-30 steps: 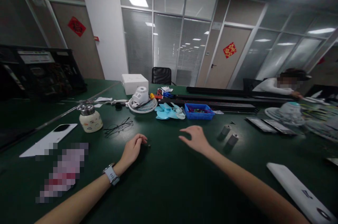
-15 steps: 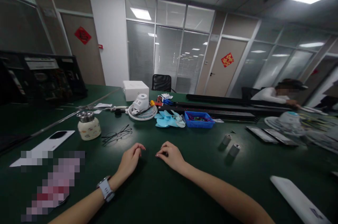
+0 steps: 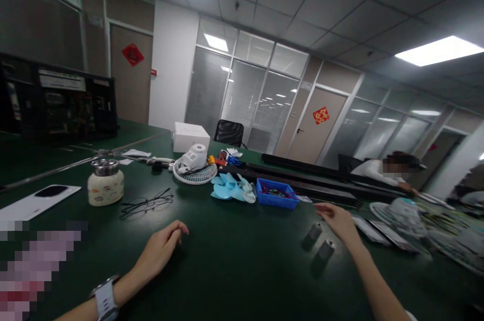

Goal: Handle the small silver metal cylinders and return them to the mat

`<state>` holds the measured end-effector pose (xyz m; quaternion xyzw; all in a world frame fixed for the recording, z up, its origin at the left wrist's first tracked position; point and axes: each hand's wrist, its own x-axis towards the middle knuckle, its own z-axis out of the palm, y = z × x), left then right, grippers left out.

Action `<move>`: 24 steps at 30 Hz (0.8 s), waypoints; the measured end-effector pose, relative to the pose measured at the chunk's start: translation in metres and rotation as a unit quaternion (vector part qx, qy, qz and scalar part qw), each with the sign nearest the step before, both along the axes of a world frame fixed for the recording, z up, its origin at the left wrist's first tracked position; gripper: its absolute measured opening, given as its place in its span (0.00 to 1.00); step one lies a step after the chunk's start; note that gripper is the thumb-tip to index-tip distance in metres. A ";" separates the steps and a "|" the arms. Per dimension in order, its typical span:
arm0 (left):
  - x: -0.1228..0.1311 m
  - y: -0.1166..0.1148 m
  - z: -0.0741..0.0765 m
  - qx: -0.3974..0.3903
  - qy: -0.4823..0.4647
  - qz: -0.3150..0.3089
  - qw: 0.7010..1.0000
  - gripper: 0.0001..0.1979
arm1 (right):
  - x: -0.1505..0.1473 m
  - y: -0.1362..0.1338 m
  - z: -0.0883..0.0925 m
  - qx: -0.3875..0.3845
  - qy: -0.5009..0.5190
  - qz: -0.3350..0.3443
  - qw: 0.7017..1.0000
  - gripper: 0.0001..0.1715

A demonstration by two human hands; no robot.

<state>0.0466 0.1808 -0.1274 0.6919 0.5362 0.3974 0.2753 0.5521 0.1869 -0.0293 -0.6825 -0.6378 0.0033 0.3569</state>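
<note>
My left hand [image 3: 161,250] rests on the green table, fingers loosely bent and nothing visible in them. A watch with a pale strap [image 3: 105,301] is on that wrist. Over on the right, my right hand [image 3: 336,221] reaches out, fingers pointing left and slightly apart. Just below its fingertips stand two short grey metal cylinders, the nearer-to-hand one [image 3: 315,232] and another [image 3: 325,250]. Whether the fingers touch anything small on the table is hidden. Beyond them lies a blue tray [image 3: 278,200] of small coloured parts, beside light-blue fan blades [image 3: 232,188].
On the left are glasses [image 3: 147,203], a cream jar [image 3: 106,187] and a white phone-like slab [image 3: 41,202]. A white fan body [image 3: 194,165] and white box [image 3: 191,137] stand farther back. Long black bars [image 3: 321,172] lie behind the tray. A co-worker [image 3: 378,172] sits at far right.
My right hand has moved from the middle of the table rightward to the grey cylinders. My left hand stays resting, slightly lower left in view. The camera has tilted and shifted.
</note>
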 end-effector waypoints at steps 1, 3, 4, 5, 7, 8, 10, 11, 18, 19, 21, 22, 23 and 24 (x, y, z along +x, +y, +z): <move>0.000 0.000 0.000 0.000 0.003 0.000 1.000 0.18 | 0.019 -0.001 0.000 -0.010 0.004 -0.013 1.000 0.13; 0.000 -0.001 0.002 -0.001 0.010 0.003 1.000 0.18 | 0.041 -0.003 -0.008 -0.027 0.008 -0.018 0.999 0.11; 0.000 -0.001 0.003 -0.002 0.014 0.005 1.000 0.18 | 0.045 -0.003 -0.014 -0.036 0.007 -0.015 0.999 0.10; 0.000 -0.002 0.004 -0.002 0.018 0.006 1.000 0.18 | 0.046 -0.003 -0.020 -0.044 0.003 -0.012 0.999 0.09; 0.001 -0.003 0.006 -0.004 0.023 0.005 1.000 0.18 | 0.042 0.000 -0.031 -0.055 -0.009 -0.018 0.998 0.08; 0.001 -0.003 0.006 -0.006 0.025 0.003 1.000 0.18 | 0.040 0.001 -0.035 -0.057 -0.013 -0.025 0.998 0.07; 0.001 -0.002 0.005 -0.010 0.028 0.000 1.000 0.19 | 0.037 0.004 -0.039 -0.054 -0.016 -0.039 0.998 0.07; 0.001 -0.002 0.005 -0.012 0.030 0.000 0.999 0.19 | 0.037 0.005 -0.039 -0.052 -0.016 -0.042 0.998 0.07; 0.000 -0.003 0.004 -0.019 0.047 0.002 0.999 0.18 | 0.039 0.005 -0.041 -0.043 -0.026 -0.060 0.997 0.08; 0.000 -0.003 0.005 -0.020 0.050 0.002 0.999 0.18 | 0.038 0.005 -0.042 -0.041 -0.025 -0.062 0.997 0.08; 0.000 -0.003 0.005 -0.020 0.055 0.001 0.998 0.19 | 0.037 0.005 -0.042 -0.039 -0.020 -0.060 0.997 0.09; 0.000 -0.003 0.004 -0.020 0.057 0.000 0.998 0.19 | 0.037 0.005 -0.042 -0.040 -0.017 -0.059 0.997 0.08; -0.001 -0.002 0.004 -0.021 0.058 -0.001 0.998 0.19 | 0.036 0.005 -0.042 -0.042 -0.015 -0.058 0.997 0.08; -0.001 -0.002 0.003 -0.024 0.059 -0.001 0.998 0.19 | 0.036 0.005 -0.042 -0.043 -0.014 -0.057 0.997 0.08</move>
